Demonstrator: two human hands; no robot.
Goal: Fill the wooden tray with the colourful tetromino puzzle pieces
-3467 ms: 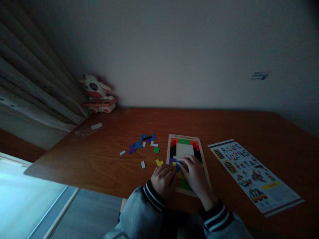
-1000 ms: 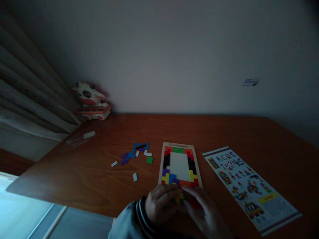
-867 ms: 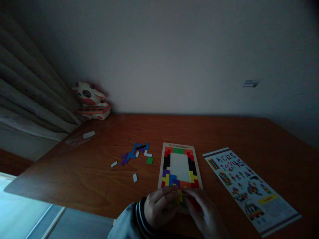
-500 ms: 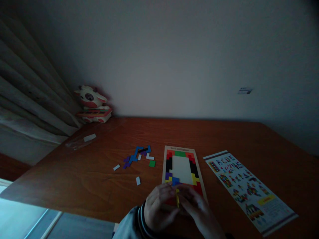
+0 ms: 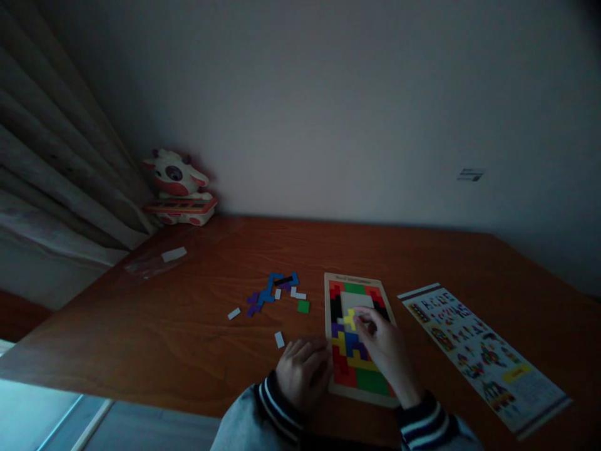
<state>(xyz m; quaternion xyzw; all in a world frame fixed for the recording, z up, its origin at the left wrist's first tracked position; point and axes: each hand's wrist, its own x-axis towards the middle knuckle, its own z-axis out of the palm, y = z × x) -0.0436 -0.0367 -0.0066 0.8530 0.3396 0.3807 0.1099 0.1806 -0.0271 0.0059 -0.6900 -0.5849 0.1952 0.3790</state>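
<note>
My right hand point(image 5: 382, 341) is over the puzzle board, pinching a yellow puzzle piece point(image 5: 350, 318) between thumb and fingers. That piece is above the bare pale area in the board's upper middle. The wooden puzzle board point(image 5: 332, 389) has red, black, green, yellow, blue and purple pieces fitted around that area; my hand covers part of its right side. Against the board's lower left edge rests my left hand point(image 5: 303, 369), its fingers curled and pressed together. Their tips are partly hidden, so whether they hold anything cannot be made out.
Left of the board lie loose pieces: a green square point(image 5: 303, 307), blue ones point(image 5: 267, 296), purple ones point(image 5: 253, 305) and several white ones point(image 5: 280, 339). A printed pattern sheet point(image 5: 488, 360) lies at right. A cow-shaped toy keyboard point(image 5: 181, 188) stands at the back left, near a plastic bag point(image 5: 157, 263).
My hands have parted. The right one has carried the yellow piece forward over the board's bare area, while the left has settled at the board's left edge. The view has shifted slightly left.
</note>
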